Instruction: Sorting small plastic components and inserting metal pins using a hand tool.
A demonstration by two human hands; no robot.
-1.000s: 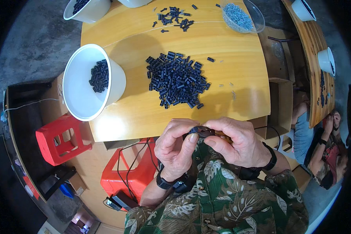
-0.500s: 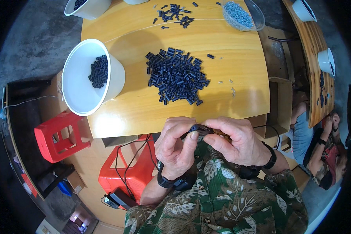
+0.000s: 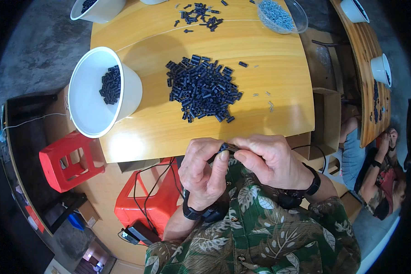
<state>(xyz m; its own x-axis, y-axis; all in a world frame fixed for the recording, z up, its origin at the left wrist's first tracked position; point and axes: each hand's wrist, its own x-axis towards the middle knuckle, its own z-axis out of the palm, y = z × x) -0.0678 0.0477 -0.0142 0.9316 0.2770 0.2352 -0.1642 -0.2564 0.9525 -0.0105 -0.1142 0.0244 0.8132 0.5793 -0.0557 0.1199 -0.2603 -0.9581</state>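
Just beyond the table's near edge, both hands meet in front of my patterned shirt. My left hand (image 3: 202,165) pinches a small black plastic part (image 3: 223,147) between thumb and forefinger. The closed fingers of my right hand (image 3: 270,159) come up against it from the other side. A dark, narrow thing runs from the part into the right fingers, which hide most of it. A heap of similar black tubular parts (image 3: 203,89) lies on the wooden table (image 3: 269,59) ahead of the hands.
A white bucket (image 3: 130,91) with black parts stands at left. A clear bowl (image 3: 278,17) of silvery screws and a smaller group of black pieces (image 3: 198,16) are farther back. Red stools (image 3: 144,210) stand below left. Another person (image 3: 381,176) sits at the right-hand table.
The right hand has turned and shifted slightly left, and the dark thing in its fingers shows less. My left hand keeps its pinch on the black part. The view has shifted a little.
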